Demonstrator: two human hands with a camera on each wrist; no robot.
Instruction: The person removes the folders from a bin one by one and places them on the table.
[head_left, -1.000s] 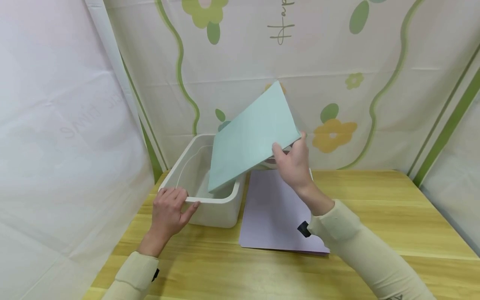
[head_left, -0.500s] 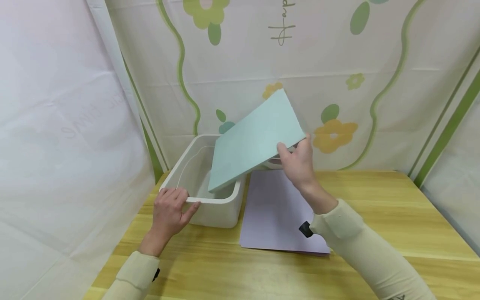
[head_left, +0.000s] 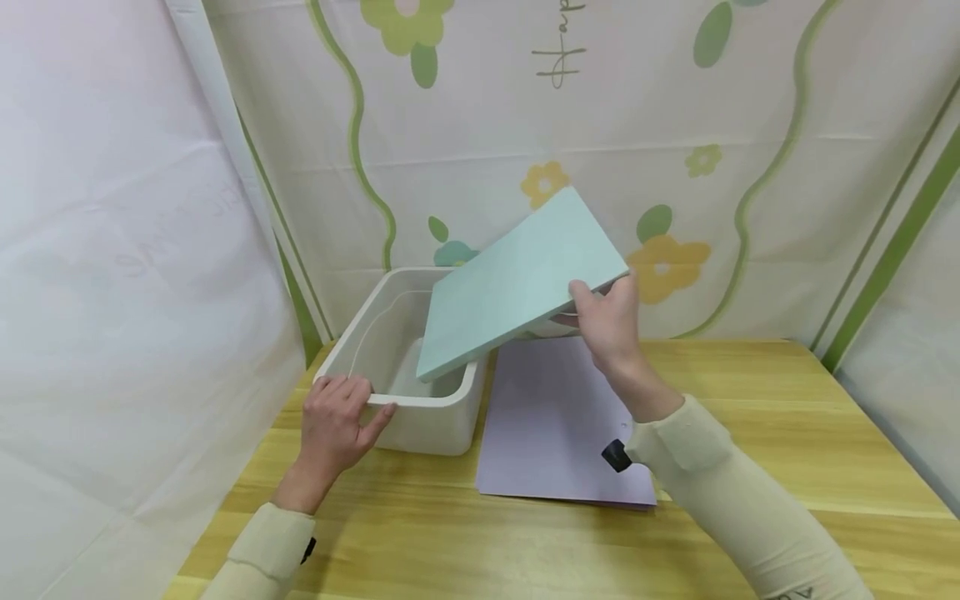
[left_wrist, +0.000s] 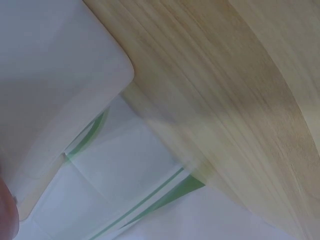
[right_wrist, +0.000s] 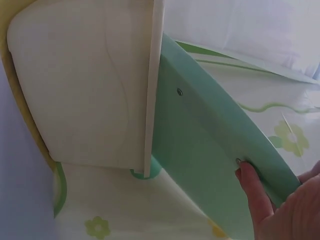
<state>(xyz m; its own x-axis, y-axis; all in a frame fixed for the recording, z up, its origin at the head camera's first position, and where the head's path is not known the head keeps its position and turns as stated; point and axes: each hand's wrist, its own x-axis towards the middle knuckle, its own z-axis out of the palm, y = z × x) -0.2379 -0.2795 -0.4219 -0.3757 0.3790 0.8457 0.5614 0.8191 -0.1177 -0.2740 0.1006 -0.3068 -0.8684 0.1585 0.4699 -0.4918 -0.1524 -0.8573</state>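
Note:
My right hand (head_left: 613, 329) grips the right edge of a mint-green file folder (head_left: 517, 292), thumb on its upper face. The folder slants down to the left, its lower corner inside a white plastic bin (head_left: 427, 431) and its underside close to the bin's right rim. In the right wrist view, small metal rivets dot the green folder (right_wrist: 200, 135), and a finger of the right hand (right_wrist: 290, 215) lies against it by one rivet. My left hand (head_left: 335, 421) holds the bin's near left corner, fingers over the rim and thumb along the outside.
Lilac folders (head_left: 555, 433) lie stacked on the wooden table (head_left: 750, 417), right of the bin and partly under my right arm. A white printed cloth (head_left: 480, 125) hangs behind the table, with more white cloth at both sides.
My right hand has moved a little right, and the green folder has tipped flatter, its upper corner lower and farther right. The left hand and the bin have stayed in place.

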